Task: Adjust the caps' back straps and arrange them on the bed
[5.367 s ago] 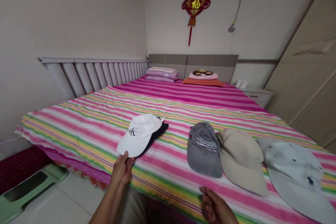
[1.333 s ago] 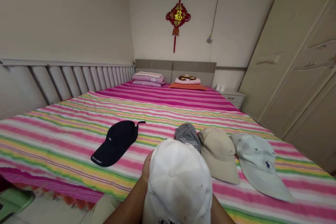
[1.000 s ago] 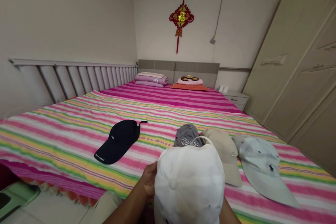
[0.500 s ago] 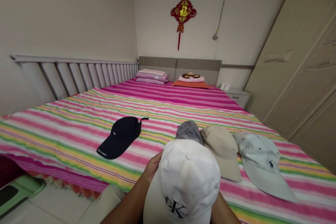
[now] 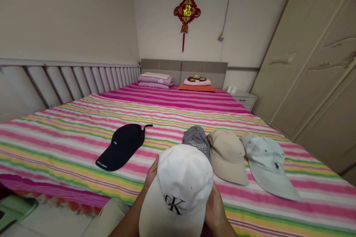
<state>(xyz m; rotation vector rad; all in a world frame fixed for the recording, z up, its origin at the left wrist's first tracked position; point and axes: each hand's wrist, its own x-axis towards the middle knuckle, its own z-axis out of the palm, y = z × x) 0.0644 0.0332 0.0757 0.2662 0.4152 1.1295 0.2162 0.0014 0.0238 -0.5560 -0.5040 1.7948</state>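
A white cap (image 5: 185, 172) with a black "CK" logo is held between my two hands at the bottom centre, brim toward me. My left hand (image 5: 151, 172) grips its left side, with the fingers partly hidden behind it. On the cap's right side is my right hand (image 5: 216, 205), its fingers also tucked behind. Just beyond lies a grey cap (image 5: 197, 139), partly covered by the white one. To its right are a beige cap (image 5: 228, 157) and a pale blue cap (image 5: 268, 164). A dark navy cap (image 5: 124, 144) lies apart on the left.
The caps lie on a striped bedspread (image 5: 83, 129). Folded purple bedding (image 5: 155, 80) and an orange pillow (image 5: 196, 87) sit by the headboard (image 5: 205, 70). A radiator (image 5: 83, 79) runs along the left; a wardrobe (image 5: 308, 66) stands right. A green stool (image 5: 18, 209) is at lower left.
The white cap and both hands have moved a little left and lower. More of my right hand and of the grey cap now shows. The whole view has shifted slightly.
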